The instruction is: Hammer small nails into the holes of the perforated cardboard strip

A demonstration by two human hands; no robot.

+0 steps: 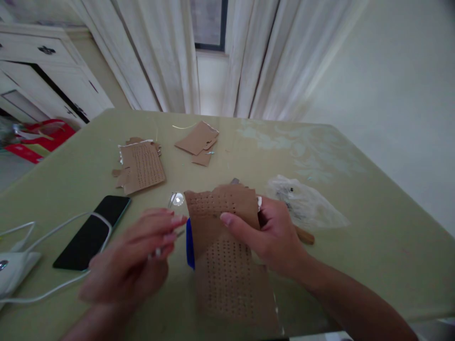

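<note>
Green tabletop (355, 227), curtains behind. I see right hand (273, 237) with fingers pinching perforated cardboard (223, 255) at centre; left hand (135, 260) beside it, fingers nipping a thin pin, blurred.

Perforated brown cardboard sheet (222, 255) held upright-ish over the worktop (355, 227)

The sheet is a torn-edged piece of brown card, punched with neat rows of small holes in its upper and lower parts. It is tilted towards the camera, its top edge ragged. The right hand (273, 234) grips its right side, thumb across the front. A blue edge (190, 244) shows along its left side. The left hand (133, 263) pinches a thin pale object, too blurred to identify, just beside that edge.
</note>
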